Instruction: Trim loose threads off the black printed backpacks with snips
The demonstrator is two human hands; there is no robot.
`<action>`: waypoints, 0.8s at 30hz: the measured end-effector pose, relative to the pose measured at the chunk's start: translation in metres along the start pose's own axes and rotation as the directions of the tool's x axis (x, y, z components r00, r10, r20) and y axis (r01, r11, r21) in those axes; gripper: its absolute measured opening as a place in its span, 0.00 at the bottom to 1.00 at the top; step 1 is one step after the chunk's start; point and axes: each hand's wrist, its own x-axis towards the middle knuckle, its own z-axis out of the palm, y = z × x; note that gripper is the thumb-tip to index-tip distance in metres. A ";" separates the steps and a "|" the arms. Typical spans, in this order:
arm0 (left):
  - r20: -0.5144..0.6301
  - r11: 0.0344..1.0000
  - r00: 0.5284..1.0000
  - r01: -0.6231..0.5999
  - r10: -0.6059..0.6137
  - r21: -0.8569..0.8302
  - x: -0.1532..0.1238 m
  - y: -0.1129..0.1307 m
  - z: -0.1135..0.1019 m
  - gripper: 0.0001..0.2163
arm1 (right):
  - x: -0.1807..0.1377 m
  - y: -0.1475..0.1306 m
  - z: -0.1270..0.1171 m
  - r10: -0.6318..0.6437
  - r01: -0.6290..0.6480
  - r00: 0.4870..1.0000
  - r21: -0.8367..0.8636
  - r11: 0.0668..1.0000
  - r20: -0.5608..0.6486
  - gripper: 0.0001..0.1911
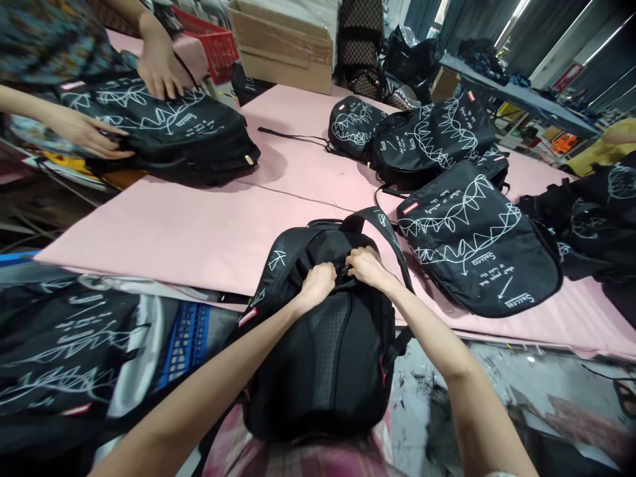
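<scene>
A black backpack [293,344] leans at the near table edge, its padded back panel facing me and its shoulder straps lying along the sides. My left hand [318,285] is closed in a fist-like grip on the upper part of the back panel. Just right of it, my right hand [366,267] pinches at the same spot, with its fingers curled. Between the two hands shows a small dark piece, too small to name. The strap [380,228] with white print arches up behind my right hand.
Black backpacks with white scribbles, one a flat-lying backpack [477,245], cover the right of the pink table [193,232]. Across at the left, a co-worker's hands [159,69] rest on another backpack [213,142]. Behind stands a cardboard box [283,56]; a blue crate [183,338] sits below left.
</scene>
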 end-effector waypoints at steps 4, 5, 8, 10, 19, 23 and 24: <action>-0.008 1.000 1.000 -0.004 0.004 -0.022 0.001 0.000 0.000 0.10 | 0.000 -0.003 0.000 0.018 -0.018 1.000 0.021 1.000 0.021 0.06; -0.010 0.999 1.000 -0.020 0.019 -0.031 0.001 0.001 -0.002 0.11 | -0.001 -0.003 0.000 0.034 -0.034 0.999 0.025 0.999 0.019 0.07; 0.004 0.988 0.991 -0.130 0.131 -0.084 -0.001 -0.002 -0.016 0.12 | -0.005 0.000 0.000 0.096 -0.097 0.995 0.048 0.994 0.013 0.09; 0.007 0.961 0.969 -0.244 0.247 -0.128 -0.003 -0.010 -0.028 0.14 | -0.007 0.002 -0.001 0.136 -0.137 0.991 0.074 0.988 0.018 0.10; -0.218 0.792 0.772 -0.523 0.597 0.314 -0.055 -0.040 -0.040 0.06 | -0.046 -0.015 -0.034 0.197 -0.196 0.980 0.228 0.954 0.018 0.14; -0.337 0.651 0.559 -0.606 0.757 0.457 -0.131 -0.020 -0.046 0.12 | -0.106 -0.037 -0.073 0.122 -0.086 0.988 0.324 0.942 -0.092 0.16; -0.323 0.617 0.527 -0.637 0.786 0.463 -0.151 -0.017 -0.045 0.15 | -0.121 -0.043 -0.080 0.112 -0.080 0.990 0.324 0.943 -0.084 0.16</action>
